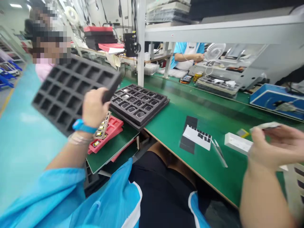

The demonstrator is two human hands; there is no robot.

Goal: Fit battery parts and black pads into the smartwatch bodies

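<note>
Raised at the left, my left hand [95, 106] grips the edge of a black foam tray [67, 85] with square pockets, which is tilted and whose pockets look bare. Another black foam tray [140, 101], its pockets holding rounded frame-like parts, lies beyond that hand on the green table. Below the lifted tray are red trays [111, 129] and a beige strip [102, 126] with small yellow-marked parts. At the right, my right hand [275, 145] pinches a small, thin pale object [269, 125], partly blurred, above a white box [237, 143].
A white sheet with black pieces [197, 137] lies over a dark strip on the green table [171, 126], with tweezers [219, 152] beside it. A blue bin [277, 98] stands at the right back. One person [42, 69] is at the left; another [188, 53] sits across.
</note>
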